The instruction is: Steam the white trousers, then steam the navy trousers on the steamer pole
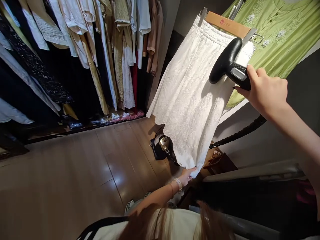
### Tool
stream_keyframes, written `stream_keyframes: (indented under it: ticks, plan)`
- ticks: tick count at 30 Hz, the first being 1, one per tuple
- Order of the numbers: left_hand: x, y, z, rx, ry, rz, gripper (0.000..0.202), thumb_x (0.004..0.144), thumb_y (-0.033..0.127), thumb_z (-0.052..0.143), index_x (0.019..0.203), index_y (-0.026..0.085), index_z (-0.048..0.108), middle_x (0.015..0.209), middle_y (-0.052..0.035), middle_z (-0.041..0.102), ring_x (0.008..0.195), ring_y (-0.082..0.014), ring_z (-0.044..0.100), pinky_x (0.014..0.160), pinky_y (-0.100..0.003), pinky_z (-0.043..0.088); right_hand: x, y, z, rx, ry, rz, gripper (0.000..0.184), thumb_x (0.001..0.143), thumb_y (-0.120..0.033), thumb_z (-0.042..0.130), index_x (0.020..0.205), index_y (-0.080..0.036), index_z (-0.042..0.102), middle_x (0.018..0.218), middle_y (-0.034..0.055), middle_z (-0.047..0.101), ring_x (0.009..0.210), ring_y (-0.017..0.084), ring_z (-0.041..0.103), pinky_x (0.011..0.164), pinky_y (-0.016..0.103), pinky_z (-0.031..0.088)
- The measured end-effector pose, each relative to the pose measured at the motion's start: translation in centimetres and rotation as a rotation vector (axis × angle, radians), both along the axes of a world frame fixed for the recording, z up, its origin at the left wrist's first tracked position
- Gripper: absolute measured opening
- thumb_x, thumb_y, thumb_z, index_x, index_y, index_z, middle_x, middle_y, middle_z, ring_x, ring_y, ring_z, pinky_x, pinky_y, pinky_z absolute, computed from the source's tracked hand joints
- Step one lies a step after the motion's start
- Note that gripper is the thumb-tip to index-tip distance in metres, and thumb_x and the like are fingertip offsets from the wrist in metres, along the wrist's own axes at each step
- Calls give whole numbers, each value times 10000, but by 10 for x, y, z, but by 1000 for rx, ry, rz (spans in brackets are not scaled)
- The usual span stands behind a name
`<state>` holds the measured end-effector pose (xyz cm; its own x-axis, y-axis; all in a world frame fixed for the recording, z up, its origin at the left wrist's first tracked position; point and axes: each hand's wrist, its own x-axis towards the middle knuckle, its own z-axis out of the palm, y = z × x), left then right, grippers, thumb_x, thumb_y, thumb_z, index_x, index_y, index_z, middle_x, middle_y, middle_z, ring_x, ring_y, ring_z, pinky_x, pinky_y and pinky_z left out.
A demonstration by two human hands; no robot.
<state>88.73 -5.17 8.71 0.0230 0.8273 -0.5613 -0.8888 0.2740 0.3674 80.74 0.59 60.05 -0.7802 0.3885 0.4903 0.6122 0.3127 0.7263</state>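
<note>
A white textured skirt [190, 86] with an elastic waist hangs from a wooden clip hanger [226, 24]. My right hand [267, 88] grips the handle of a black garment steamer head [226, 61], whose face lies against or very close to the upper right of the skirt. Down at the hem, my left hand [186, 176] pinches the skirt's lower corner and draws the cloth down. A dark steamer hose [240, 133] runs behind the skirt on the right. Partly hidden behind the hem, the steamer base [160, 146] stands on the floor.
Behind the hanger hangs a green embroidered garment [282, 36]. Racks of clothes [100, 43] line the left and back, with plastic-wrapped items [117, 116] beneath them. A brown wooden box-like piece [221, 164] stands at the lower right on the tiled floor [82, 173].
</note>
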Motion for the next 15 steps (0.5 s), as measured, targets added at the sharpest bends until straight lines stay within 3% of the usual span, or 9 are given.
stream_keyframes:
  ticks: [4, 11, 13, 15]
  plan:
    - [-4, 3, 1, -122, 12, 22, 186, 834, 189, 741, 978, 96, 668, 912, -77, 677, 744, -130, 586, 634, -223, 454, 8, 4, -20, -44, -64, -18, 608, 983, -503, 521, 1475, -152, 454, 1109, 195, 669, 783, 251, 635, 653, 346, 250]
    - [-7, 1, 0, -168, 3, 26, 216, 784, 215, 781, 940, 107, 678, 860, -85, 668, 777, -154, 590, 596, -227, 399, 39, 15, -79, -234, -266, -25, 553, 968, -361, 496, 1466, -128, 442, 1083, 192, 641, 761, 239, 624, 642, 298, 291]
    - [-5, -1, -2, -160, 7, 10, 229, 782, 235, 786, 942, 107, 684, 848, -78, 666, 782, -157, 593, 602, -236, 393, 44, 16, -87, -261, -309, -47, 544, 965, -338, 499, 1467, -135, 447, 1073, 188, 641, 759, 235, 624, 636, 290, 285]
    - [0, -3, -4, -158, 15, -10, 224, 783, 245, 787, 926, 107, 686, 831, -78, 661, 781, -163, 593, 596, -247, 379, 43, 17, -82, -276, -273, -28, 543, 962, -340, 509, 1465, -142, 454, 1079, 185, 639, 762, 230, 620, 645, 290, 289]
